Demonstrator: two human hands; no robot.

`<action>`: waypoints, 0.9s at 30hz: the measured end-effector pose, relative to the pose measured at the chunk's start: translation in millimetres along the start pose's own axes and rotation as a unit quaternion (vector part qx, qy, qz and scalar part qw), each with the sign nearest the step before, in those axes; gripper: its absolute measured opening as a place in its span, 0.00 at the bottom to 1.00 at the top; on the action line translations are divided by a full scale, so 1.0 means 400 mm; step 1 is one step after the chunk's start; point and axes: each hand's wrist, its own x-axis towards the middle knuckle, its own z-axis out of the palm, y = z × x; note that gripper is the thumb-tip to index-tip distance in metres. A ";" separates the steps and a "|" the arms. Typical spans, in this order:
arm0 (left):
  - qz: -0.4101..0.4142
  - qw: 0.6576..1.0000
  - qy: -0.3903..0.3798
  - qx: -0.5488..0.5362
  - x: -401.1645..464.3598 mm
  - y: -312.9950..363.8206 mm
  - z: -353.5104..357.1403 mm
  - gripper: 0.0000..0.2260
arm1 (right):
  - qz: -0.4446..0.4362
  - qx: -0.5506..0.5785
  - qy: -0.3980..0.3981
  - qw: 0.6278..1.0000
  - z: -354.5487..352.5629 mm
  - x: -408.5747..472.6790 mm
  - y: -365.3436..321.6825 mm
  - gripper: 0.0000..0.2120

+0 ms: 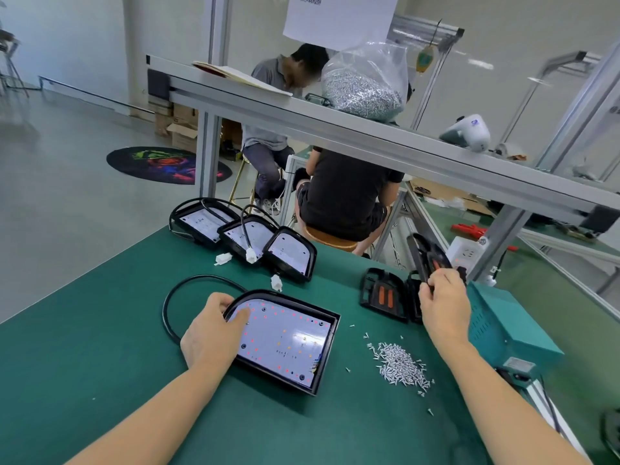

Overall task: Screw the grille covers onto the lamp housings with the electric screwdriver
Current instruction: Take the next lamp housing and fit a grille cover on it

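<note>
Right hand (441,303): fingers curled round the edge of a black cover (427,255), holding it tilted up on edge at the far right of the mat (100,364). Exact finger placement on its far face could not be seen. A second cover (382,292) lay flat just left of it, orange inserts showing.

Left hand (213,333): fingers spread and resting on the near-left curved corner of the open housing (285,340), thumb on the rim, fingertips on the white LED board. No pinch.

Judgement: cover looked like thin moulded plastic, light and stiff; an edge grip should do. Housing looked rigid, and it might slide on the mat unless held down. LED board likely fragile; better to press on the black rim than on the diodes.

Loose screws (401,364) piled to the right of the housing. Three more housings (248,238) at the far edge. No screwdriver identified in view.
</note>
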 end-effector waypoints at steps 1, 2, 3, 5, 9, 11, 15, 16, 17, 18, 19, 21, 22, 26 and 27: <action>0.003 1.000 -0.009 0.000 0.003 -0.003 0.001 0.04 | -0.035 0.029 0.013 0.999 -0.018 -0.009 -0.026 0.05; 0.006 1.000 -0.022 -0.001 0.008 -0.003 -0.001 0.03 | -0.071 0.057 0.022 0.996 -0.036 -0.025 -0.053 0.04; 0.008 0.999 -0.038 -0.004 0.018 -0.005 -0.002 0.06 | -0.106 0.084 0.027 0.990 -0.053 -0.047 -0.082 0.03; 0.014 0.995 -0.092 -0.041 0.048 -0.012 -0.007 0.09 | -0.175 0.139 0.025 0.974 -0.084 -0.109 -0.142 0.04; 0.031 0.968 -0.191 -0.160 0.080 -0.002 -0.023 0.09 | -0.277 0.193 -0.022 0.941 -0.120 -0.256 -0.259 0.06; 0.024 0.956 -0.213 -0.201 0.083 0.013 -0.028 0.10 | -0.330 0.187 -0.038 0.925 -0.121 -0.316 -0.302 0.04; -0.022 0.929 -0.279 -0.242 0.093 0.038 -0.049 0.09 | -0.399 0.152 -0.063 0.902 -0.121 -0.376 -0.346 0.17; -0.041 0.920 -0.299 -0.250 0.095 0.039 -0.054 0.08 | -0.407 0.142 -0.067 0.900 -0.122 -0.382 -0.352 0.18; -0.058 0.909 -0.320 -0.261 0.096 0.038 -0.057 0.07 | -0.412 0.132 -0.069 0.899 -0.123 -0.385 -0.356 0.19; -0.068 0.899 -0.335 -0.272 0.096 0.035 -0.058 0.09 | -0.419 0.121 -0.073 0.897 -0.124 -0.388 -0.358 0.17; -0.072 0.893 -0.345 -0.281 0.098 0.031 -0.056 0.10 | -0.427 0.109 -0.078 0.894 -0.124 -0.391 -0.359 0.14; -0.071 0.886 -0.359 -0.284 0.102 0.027 -0.052 0.12 | -0.439 0.083 -0.096 0.889 -0.120 -0.398 -0.359 0.08; -0.070 0.884 -0.367 -0.280 0.103 0.024 -0.052 0.14 | -0.442 0.075 -0.109 0.887 -0.117 -0.402 -0.358 0.07; -0.057 0.866 -0.409 -0.283 0.103 0.015 -0.054 0.12 | -0.427 0.080 -0.184 0.882 -0.109 -0.403 -0.355 0.08; -0.052 0.863 -0.416 -0.283 0.102 0.012 -0.055 0.10 | -0.420 0.086 -0.207 0.879 -0.110 -0.398 -0.354 0.08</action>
